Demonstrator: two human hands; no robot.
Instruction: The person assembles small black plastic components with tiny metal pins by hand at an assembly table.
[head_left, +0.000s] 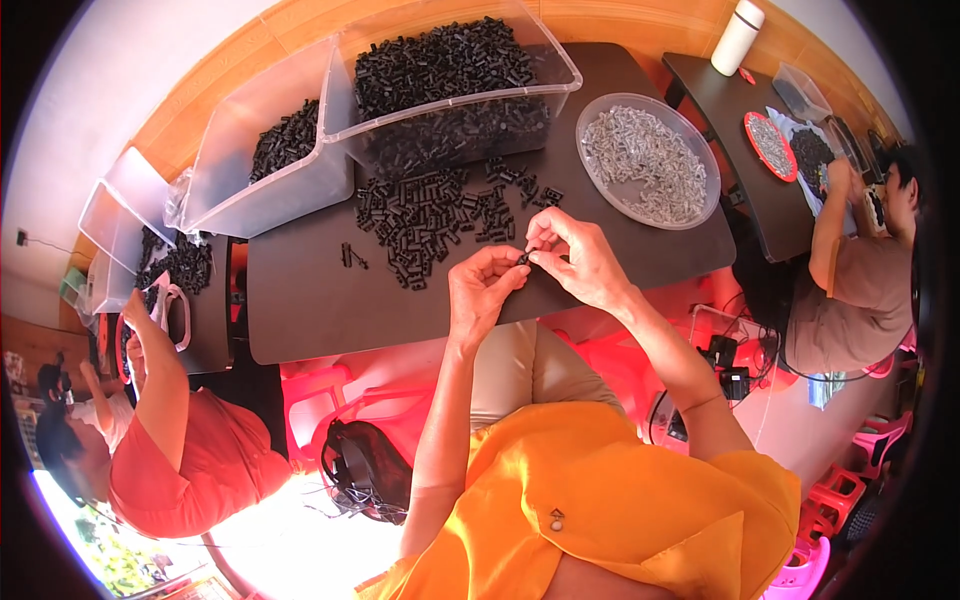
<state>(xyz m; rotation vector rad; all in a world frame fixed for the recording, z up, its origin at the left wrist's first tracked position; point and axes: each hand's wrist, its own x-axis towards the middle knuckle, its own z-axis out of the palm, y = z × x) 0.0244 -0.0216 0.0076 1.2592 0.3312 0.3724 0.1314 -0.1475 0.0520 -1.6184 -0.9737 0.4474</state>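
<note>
Near the table's front edge, my left hand pinches a small black plastic part between thumb and fingers. My right hand meets it from the other side, its thumb and fingertips closed on the same part. Whether a second, smaller piece sits between the fingertips is hidden. Just beyond my hands lies a loose pile of small black plastic parts on the dark brown table. To the right of the pile stands a round clear tray with many small, shiny, silvery pieces in it.
A large clear bin heaped with black parts stands at the back, beside a less full clear bin. Co-workers sit at side tables: one in a red shirt at left, another in a brown shirt at right. A white flask stands far right.
</note>
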